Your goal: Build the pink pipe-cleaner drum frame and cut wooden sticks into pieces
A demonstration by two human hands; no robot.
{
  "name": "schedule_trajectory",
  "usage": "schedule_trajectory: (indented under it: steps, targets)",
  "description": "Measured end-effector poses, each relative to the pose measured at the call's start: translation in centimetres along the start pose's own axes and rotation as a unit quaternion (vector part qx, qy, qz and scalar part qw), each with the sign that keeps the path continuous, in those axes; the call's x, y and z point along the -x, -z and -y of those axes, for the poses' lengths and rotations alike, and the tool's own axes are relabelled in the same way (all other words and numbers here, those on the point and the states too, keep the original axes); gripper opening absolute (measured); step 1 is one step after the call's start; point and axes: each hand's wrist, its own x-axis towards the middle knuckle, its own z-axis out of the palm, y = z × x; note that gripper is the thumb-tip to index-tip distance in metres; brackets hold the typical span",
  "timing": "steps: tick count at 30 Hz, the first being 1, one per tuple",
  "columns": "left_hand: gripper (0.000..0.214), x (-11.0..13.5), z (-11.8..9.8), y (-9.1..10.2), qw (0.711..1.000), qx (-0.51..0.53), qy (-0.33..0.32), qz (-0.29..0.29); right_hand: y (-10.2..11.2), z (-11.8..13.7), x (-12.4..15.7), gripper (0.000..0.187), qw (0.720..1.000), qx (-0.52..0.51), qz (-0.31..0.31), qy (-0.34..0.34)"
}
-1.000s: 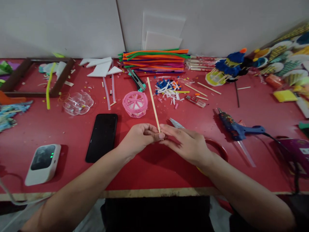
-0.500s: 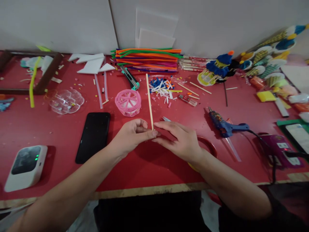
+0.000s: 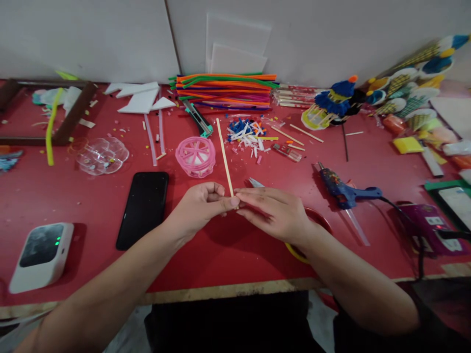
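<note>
A thin pale wooden stick (image 3: 225, 158) points up and away from me, tilted slightly left at its top. My left hand (image 3: 206, 203) pinches it near the lower end between thumb and fingers. The fingertips of my right hand (image 3: 274, 211) close in on that same end, which they partly hide. Beneath my right hand lies a pair of scissors (image 3: 255, 183), with only the blade tips and parts of the handles showing. Just beyond my left hand sits a round pink wheel-like piece (image 3: 196, 156) with spokes on top.
A black phone (image 3: 143, 211) and a white device (image 3: 41, 257) lie on the left. A blue glue gun (image 3: 340, 189) rests right, its cord trailing. Cut bits (image 3: 246, 135), a cutter knife (image 3: 198, 119) and colourful pipe cleaners (image 3: 226, 92) are behind. Several decorated cones (image 3: 412, 93) stand far right.
The stick's upper end has swung a little to the left. My right fingertips have shifted slightly at its lower end, while my left hand keeps its pinch.
</note>
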Motion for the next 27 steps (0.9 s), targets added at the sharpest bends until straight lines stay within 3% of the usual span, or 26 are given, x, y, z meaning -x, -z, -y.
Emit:
schedule_trajectory:
  steps: [11,27]
  targets:
    - [0.044,0.3,0.34,-0.2,1.0,-0.012,0.018,-0.023,-0.29,-0.17,-0.09,0.02,0.999,-0.024,0.009,-0.02]
    - [0.041,0.17,0.33,-0.03,1.0,0.004,0.011,0.004,-0.21,-0.02,-0.22,0.019,0.998,-0.051,0.015,-0.035]
